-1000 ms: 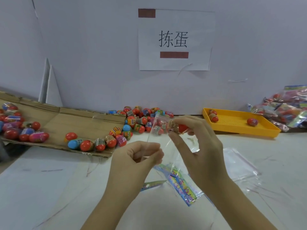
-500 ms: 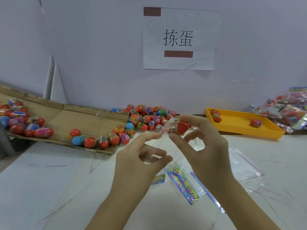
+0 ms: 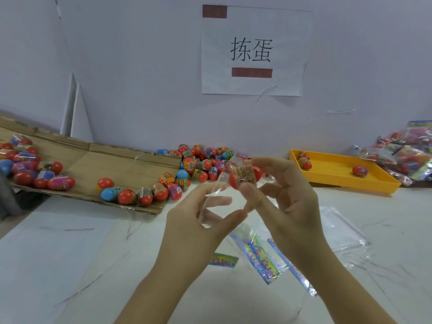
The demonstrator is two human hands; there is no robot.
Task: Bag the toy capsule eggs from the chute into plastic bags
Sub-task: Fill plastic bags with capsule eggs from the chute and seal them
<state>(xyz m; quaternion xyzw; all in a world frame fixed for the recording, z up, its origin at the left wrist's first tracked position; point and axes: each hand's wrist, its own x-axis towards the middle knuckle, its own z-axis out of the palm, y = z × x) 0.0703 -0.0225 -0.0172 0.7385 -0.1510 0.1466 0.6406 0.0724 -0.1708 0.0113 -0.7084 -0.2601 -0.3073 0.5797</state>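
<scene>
1. R hand (image 3: 292,199): thumb and fingers pinch one capsule egg (image 3: 243,180), red shell w/ tan printed label, held in the air above the counter (image 3: 70,253), near centre of the work area.
2. L hand (image 3: 194,230): thumb and curled fingers hold a clear bag (image 3: 222,183). The film runs up from the fingers to just beside the egg. Cannot tell whether the egg has entered the bag mouth.
3. Cardboard chute (image 3: 93,164): lies at left, sloping to the counter. A row of eggs (image 3: 140,195) sits along its lower edge; more cluster at its far left end.
4. Loose egg pile (image 3: 201,162): against the wall, behind the hands.
5. Yellow tray (image 3: 339,181): at right on the counter, w/ three eggs inside.
6. Filled bags (image 3: 406,155): heaped at far right, beyond the tray.
7. Empty bags (image 3: 339,228) and printed strips (image 3: 264,260): flat on the counter under and right of the hands.
8. Paper sign (image 3: 252,52): fixed to the wall, reads 拣蛋.
</scene>
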